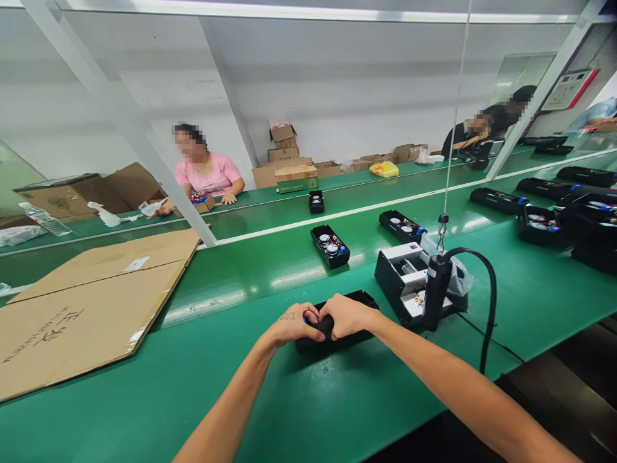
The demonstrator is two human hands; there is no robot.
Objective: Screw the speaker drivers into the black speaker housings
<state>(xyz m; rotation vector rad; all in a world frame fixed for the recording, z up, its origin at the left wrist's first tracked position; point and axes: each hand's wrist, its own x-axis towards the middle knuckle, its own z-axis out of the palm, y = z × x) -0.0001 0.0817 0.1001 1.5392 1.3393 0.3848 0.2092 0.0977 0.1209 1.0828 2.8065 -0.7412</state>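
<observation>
A long black plastic housing [359, 334] lies on the green bench in front of me, partly covered by both hands. My left hand [295, 323] is closed at its left end, thumb and fingers pinching a small black rounded part [326, 326]. From the other side my right hand [348, 315] grips the same part, its fingers curled down. A bit of red and blue shows by the left fingers, too small to make out. The inside of the housing is mostly hidden behind my hands.
Right of the housing stands a screw feeder [402, 276], with a black electric screwdriver [436, 292] hanging on a cable before it. Open housings with round silver parts [330, 246] sit beyond. Flattened cardboard [96, 308] covers the left. A co-worker [209, 170] sits across.
</observation>
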